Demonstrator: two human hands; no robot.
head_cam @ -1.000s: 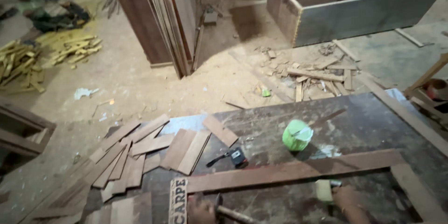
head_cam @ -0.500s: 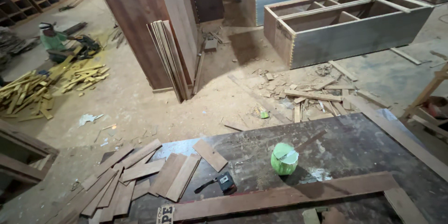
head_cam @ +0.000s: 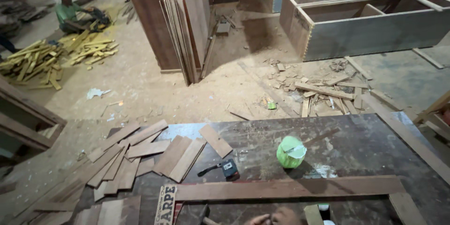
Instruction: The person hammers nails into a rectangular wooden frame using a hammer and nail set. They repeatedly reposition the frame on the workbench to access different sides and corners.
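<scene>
Wooden plank [head_cam: 286, 190], hand [head_cam: 274, 218] (edge only), green container [head_cam: 290, 152]

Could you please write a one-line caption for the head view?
Dark worktable with long reddish wooden plank, round green container, scattered thin wood slats; a hand at bottom edge.

Dusty floor [head_cam: 140, 89], unfinished wooden cabinet frames [head_cam: 365, 23]

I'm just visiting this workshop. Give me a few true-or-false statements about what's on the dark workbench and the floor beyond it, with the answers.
1. A green roll stands on the workbench. True.
2. A long wooden strip lies across the bench, nearer the person than the roll. True.
3. The short boards are piled at the bench's right end. False: they lie at its left end.
4. The hand at the bottom edge grips the green roll. False: it is apart from it.
5. Nobody else is visible. False: a person sits among wood strips.
</scene>
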